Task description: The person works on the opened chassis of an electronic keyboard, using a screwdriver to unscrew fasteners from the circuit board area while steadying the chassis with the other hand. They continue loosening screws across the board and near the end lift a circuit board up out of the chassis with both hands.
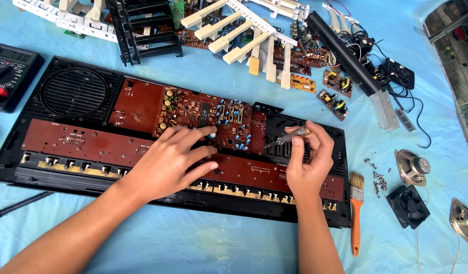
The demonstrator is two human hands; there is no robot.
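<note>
Pressing down flat, the left hand (169,161) rests on the brown circuit board (203,117) inside the open black keyboard case (66,96). Its fingers are spread wide and hold nothing; the fingertips touch the near edge of the board, so it looks like the hand keeps the board from sliding.

The right hand (309,161) is just to the right of the board. Its fingers are pinched closed around a small screwdriver (287,137) with a clear handle. The tool is tilted, and its thin tip points left and a bit down, close to the right edge of the board. I cannot tell if the tip touches anything.

The case lies flat on a blue sheet (218,243), with the long red-brown strips (91,144) inside facing up, so every part is easy to reach. A round speaker grille (74,92) sits at the far left of the case.

Taken-out parts lie far away at the top: white keys (244,35) and black keys (142,30). A meter (10,71) is at the far left. On the right, near the case, lie a brush with an orange handle (356,213), a small black fan (407,205) and a loose speaker (412,166), all out of the way of the hands.
</note>
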